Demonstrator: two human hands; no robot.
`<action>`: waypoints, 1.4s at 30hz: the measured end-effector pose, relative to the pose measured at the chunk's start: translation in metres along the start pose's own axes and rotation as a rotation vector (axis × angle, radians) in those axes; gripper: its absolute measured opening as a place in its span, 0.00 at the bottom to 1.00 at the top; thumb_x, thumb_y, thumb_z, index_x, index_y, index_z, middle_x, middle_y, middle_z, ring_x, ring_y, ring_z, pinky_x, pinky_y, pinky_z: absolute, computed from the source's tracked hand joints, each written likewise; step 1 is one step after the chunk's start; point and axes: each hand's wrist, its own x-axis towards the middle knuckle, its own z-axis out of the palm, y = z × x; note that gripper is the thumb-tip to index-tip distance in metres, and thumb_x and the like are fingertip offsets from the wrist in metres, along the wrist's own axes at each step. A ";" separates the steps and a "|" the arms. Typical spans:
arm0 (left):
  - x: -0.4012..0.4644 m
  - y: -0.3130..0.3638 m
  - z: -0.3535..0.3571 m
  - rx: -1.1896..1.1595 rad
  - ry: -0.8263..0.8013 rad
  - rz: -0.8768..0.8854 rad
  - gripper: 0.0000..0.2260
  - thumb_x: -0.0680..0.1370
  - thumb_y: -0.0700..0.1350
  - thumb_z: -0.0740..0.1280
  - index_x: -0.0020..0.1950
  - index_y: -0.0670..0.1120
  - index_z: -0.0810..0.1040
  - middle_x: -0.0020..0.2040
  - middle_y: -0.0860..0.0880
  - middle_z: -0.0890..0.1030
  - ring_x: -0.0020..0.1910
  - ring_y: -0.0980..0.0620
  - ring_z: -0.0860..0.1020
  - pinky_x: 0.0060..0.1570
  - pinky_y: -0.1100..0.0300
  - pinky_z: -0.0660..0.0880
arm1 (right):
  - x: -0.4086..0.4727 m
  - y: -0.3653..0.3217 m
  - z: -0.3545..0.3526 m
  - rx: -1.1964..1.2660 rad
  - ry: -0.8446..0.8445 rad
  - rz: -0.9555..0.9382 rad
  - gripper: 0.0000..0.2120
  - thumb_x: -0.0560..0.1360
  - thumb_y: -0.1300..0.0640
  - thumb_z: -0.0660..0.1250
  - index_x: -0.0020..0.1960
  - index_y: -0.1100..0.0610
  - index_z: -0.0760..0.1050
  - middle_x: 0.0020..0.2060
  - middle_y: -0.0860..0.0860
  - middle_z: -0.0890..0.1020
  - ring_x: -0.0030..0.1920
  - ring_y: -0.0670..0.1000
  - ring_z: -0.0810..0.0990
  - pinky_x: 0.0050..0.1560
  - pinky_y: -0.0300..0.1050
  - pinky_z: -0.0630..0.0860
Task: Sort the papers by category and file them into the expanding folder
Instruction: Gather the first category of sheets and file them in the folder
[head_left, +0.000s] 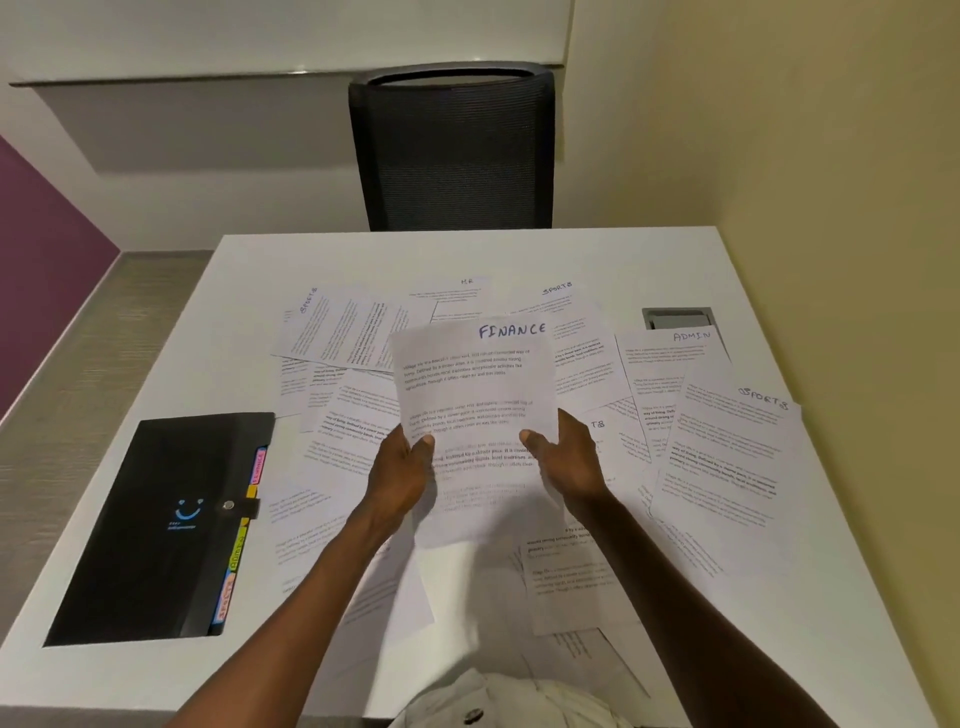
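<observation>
White table (545, 254) fills most of your view, set in a corner between a pale yellow wall and a white one. Nearest you, loose printed sheets lie overlapping on it. Just above them, your left hand (397, 467) and right hand (569, 460) hold the FINANCE sheet (475, 384) lifted and tilted toward you; each thumb is pressed on the front near a side edge with the fingers curled behind, so both hands pinch the paper. To your left, the black expanding folder (156, 525) lies flat and closed, its strap snapped shut, with coloured index tabs (240, 545) sticking out along its right edge. To your right lies a page headed SPORTS (727, 452), and beyond it one headed ADMIN (670, 364), partly covering a grey cable port (675, 315) in the table. Farther back, more scattered papers (353, 327) carry headings such as SPORTS and H.R. Behind the far edge of the table stands a black mesh chair (452, 150).
</observation>
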 end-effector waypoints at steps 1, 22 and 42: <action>-0.003 0.004 0.002 -0.009 0.039 0.043 0.12 0.83 0.44 0.62 0.66 0.48 0.76 0.57 0.52 0.83 0.56 0.50 0.81 0.58 0.51 0.77 | -0.001 -0.004 0.001 0.021 0.026 -0.026 0.17 0.79 0.58 0.66 0.68 0.55 0.73 0.61 0.49 0.80 0.59 0.50 0.79 0.55 0.43 0.77; -0.014 -0.027 0.025 0.061 0.220 0.049 0.14 0.83 0.43 0.60 0.69 0.42 0.71 0.58 0.48 0.79 0.55 0.50 0.76 0.43 0.73 0.70 | -0.020 0.043 0.026 0.024 0.036 0.005 0.13 0.75 0.61 0.70 0.58 0.54 0.74 0.48 0.48 0.81 0.51 0.53 0.82 0.41 0.36 0.79; 0.020 -0.066 -0.169 0.181 -0.021 -0.243 0.19 0.83 0.52 0.59 0.69 0.41 0.72 0.61 0.46 0.79 0.56 0.47 0.77 0.54 0.56 0.72 | -0.040 -0.022 0.179 -0.314 -0.006 -0.063 0.19 0.74 0.58 0.72 0.64 0.58 0.73 0.55 0.53 0.82 0.51 0.51 0.78 0.50 0.40 0.70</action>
